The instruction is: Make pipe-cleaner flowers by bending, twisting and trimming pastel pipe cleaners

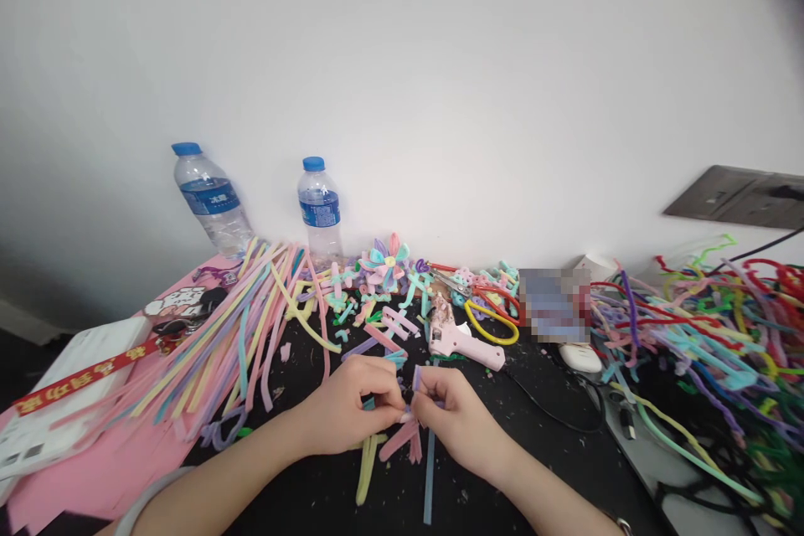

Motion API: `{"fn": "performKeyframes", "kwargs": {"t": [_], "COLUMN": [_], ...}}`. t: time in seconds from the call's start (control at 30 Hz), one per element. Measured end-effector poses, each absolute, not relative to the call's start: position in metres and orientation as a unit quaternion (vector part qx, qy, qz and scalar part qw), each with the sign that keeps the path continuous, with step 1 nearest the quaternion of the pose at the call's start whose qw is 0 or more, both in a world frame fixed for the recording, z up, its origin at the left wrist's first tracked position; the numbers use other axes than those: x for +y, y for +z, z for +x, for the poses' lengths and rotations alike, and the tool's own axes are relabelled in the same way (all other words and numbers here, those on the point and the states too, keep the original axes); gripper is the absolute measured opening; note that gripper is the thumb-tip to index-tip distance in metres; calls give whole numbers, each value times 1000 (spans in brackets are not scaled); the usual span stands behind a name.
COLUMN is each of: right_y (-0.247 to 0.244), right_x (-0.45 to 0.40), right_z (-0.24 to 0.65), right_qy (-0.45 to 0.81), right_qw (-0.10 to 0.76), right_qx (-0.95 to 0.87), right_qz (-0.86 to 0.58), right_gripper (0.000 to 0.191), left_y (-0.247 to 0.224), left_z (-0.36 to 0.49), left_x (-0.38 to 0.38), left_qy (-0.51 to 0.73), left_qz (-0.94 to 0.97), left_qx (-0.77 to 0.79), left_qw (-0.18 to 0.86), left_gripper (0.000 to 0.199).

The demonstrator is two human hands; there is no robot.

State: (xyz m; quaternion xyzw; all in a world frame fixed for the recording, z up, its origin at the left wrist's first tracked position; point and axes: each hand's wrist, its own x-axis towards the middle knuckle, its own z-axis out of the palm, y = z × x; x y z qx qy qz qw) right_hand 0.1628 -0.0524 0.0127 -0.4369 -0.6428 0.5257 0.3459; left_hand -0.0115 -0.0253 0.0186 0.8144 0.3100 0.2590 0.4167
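My left hand [355,404] and my right hand [450,412] meet over the black table surface [528,461], fingertips pinched together. Between them is a small purple pipe cleaner piece [417,378], its lower part hidden by the fingers. Just under the hands lie folded pink pieces [405,441], a yellow piece [367,469] and a straight blue strip [429,477]. Beyond my right hand is a pink glue gun [465,343]. A multicoloured pipe cleaner flower [386,262] stands at the back among short pieces.
Two water bottles [210,197] [320,209] stand by the wall. Long pastel pipe cleaners [251,318] spread at left beside a white box [75,385]. Yellow-handled scissors [492,323], a white case [580,358], a black cable [546,410] and tangled bright pipe cleaners [722,352] lie at right.
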Motion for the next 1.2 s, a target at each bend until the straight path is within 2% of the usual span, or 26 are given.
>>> {"fn": "performKeyframes", "kwargs": {"t": [0.27,0.37,0.43,0.53,0.63,0.8,1.2], "right_y": [10,7,7,8,10,9,4], "right_x": [-43,-44,-44,-46,-48,-53,-55], "right_z": [174,173,172,170,168,164,165], "right_qy": [493,461,464,465,424,319,258], "right_qw": [400,393,397,402,370,342,317], "right_qx": [-647,-667,-666,-663,-696,-763,-785], "right_qz": [-423,-433,-428,-427,-445,-446,-464], "right_gripper": [29,27,24,16,2,12,13], "left_y": [12,11,10,9,8,7,4], "left_z": [-9,-8,-8,-7,-7,-7,-6], "left_x": [-24,-24,-24,-22,-19,-18,-19], "left_qy": [296,278,288,309,321,346,358], "left_qz": [714,715,709,635,562,565,583], "left_qx": [371,358,356,363,378,411,416], "left_qw": [515,532,535,607,662,627,600], "left_gripper": [11,16,20,20,24,24,22]}}
